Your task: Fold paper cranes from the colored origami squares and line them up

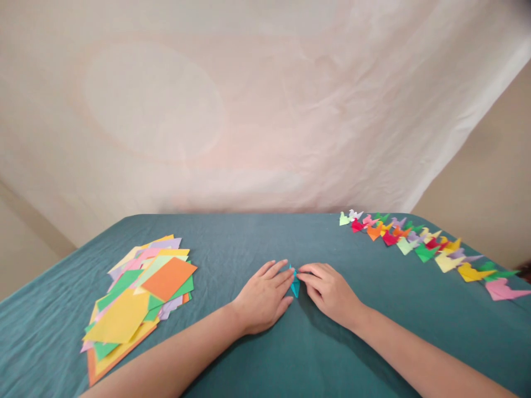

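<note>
A small blue piece of folded origami paper [295,288] lies on the table between my two hands. It is narrow, with a point toward me, and its far part is partly covered by fingers. My left hand [267,293] rests flat with the fingers stretched out, its fingertips on the left edge of the paper. From the other side, my right hand [329,287] has its fingers curled, the index fingertip and thumb drawn together at the paper's right edge. Exactly how the right fingertips grip it is too small to see.
A loose pile of coloured paper squares [120,318] lies on the left of the teal tablecloth [232,237]. Rows of several folded paper birds [427,251] stand along the right side. A pale cloth [257,110] hangs behind the table.
</note>
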Action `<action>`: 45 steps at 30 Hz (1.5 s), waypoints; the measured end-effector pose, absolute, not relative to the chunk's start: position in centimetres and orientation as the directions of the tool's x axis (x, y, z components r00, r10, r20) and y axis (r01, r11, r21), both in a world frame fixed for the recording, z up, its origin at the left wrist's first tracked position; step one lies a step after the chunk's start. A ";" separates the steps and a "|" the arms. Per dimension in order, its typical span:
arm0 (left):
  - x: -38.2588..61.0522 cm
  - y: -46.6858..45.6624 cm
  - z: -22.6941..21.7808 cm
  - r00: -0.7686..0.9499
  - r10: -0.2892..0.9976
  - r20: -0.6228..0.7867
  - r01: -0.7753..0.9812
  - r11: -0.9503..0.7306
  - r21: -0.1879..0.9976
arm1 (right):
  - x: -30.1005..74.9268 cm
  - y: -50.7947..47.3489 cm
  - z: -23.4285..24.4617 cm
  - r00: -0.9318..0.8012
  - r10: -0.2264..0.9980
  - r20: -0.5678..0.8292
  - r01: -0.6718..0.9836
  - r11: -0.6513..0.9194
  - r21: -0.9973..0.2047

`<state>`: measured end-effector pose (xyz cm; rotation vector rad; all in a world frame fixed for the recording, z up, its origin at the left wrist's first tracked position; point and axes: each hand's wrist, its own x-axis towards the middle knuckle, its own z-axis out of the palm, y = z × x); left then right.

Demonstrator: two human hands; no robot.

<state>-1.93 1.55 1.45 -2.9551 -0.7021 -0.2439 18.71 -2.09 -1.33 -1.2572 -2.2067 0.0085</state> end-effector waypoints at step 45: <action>-1.7 1.5 1.4 0.912 0.379 0.157 0.399 -0.908 -0.125 | 17.9 -2.3 -1.2 -0.525 0.740 0.420 0.807 0.590 -0.030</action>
